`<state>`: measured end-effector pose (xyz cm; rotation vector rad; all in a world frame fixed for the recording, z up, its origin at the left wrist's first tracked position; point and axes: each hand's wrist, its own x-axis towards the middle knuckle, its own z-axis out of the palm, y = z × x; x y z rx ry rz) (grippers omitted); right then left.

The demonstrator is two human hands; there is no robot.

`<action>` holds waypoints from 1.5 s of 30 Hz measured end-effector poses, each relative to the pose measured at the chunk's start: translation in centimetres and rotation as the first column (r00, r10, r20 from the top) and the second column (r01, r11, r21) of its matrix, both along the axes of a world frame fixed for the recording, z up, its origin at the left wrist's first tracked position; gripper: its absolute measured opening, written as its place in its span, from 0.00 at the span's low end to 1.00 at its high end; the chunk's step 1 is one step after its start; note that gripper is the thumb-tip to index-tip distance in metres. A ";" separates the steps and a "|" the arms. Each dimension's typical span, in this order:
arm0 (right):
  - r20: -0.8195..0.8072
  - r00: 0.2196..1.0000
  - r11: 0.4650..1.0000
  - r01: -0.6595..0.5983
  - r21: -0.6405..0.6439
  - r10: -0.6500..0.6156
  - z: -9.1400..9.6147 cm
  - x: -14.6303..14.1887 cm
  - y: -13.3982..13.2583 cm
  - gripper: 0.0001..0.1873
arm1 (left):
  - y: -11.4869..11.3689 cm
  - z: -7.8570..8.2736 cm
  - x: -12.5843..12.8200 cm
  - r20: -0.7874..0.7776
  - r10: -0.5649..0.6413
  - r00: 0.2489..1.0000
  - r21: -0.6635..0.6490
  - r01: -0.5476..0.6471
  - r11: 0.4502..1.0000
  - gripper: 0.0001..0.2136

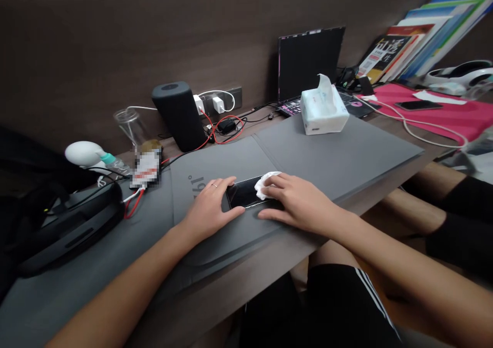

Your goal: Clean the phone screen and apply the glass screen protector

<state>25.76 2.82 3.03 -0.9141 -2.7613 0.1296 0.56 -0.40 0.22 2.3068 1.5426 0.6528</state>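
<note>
A smartphone (242,194) with a dark screen lies flat on the grey desk mat (223,242). My left hand (210,204), a ring on one finger, grips the phone's left end between thumb and fingers. Under the fingers of my right hand (295,201) is a crumpled white tissue (264,186), pressed on the right part of the screen. The right thumb rests apart, near the phone's lower edge. My right hand hides the phone's right end.
Behind stand a tissue pack (324,112), an open laptop (310,62) and a black speaker (180,115). A black headset-like device (77,230) and a second, blurred-out phone (146,167) lie left. Another person's legs (416,212) are at right, beside a pink cloth (458,116).
</note>
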 end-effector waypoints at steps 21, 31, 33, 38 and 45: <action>-0.022 1.000 1.000 -0.001 0.011 0.002 -0.2 -0.7 -0.4 0.27 | 0.1 -0.2 -0.2 0.009 0.000 1.000 -0.005 0.000 1.000 0.27; 0.052 0.995 0.995 -0.087 0.050 0.085 0.6 -6.1 -1.3 0.31 | 0.4 -0.2 -0.2 0.061 -0.016 0.998 -0.005 0.017 1.000 0.26; 0.037 0.993 0.993 -0.113 0.030 0.112 0.5 -7.6 -1.4 0.31 | 0.5 -0.4 -0.2 0.064 -0.011 0.998 -0.004 0.011 1.000 0.26; -0.014 0.994 0.994 -0.108 -0.012 0.108 0.1 -7.5 -1.7 0.27 | 0.6 -0.5 -0.3 0.068 -0.013 0.998 -0.030 0.015 0.999 0.26; -0.056 0.995 0.996 0.086 0.023 -0.085 -0.4 -0.8 -1.0 0.23 | 0.3 0.1 -0.2 0.039 -0.018 0.999 -0.043 0.020 0.999 0.29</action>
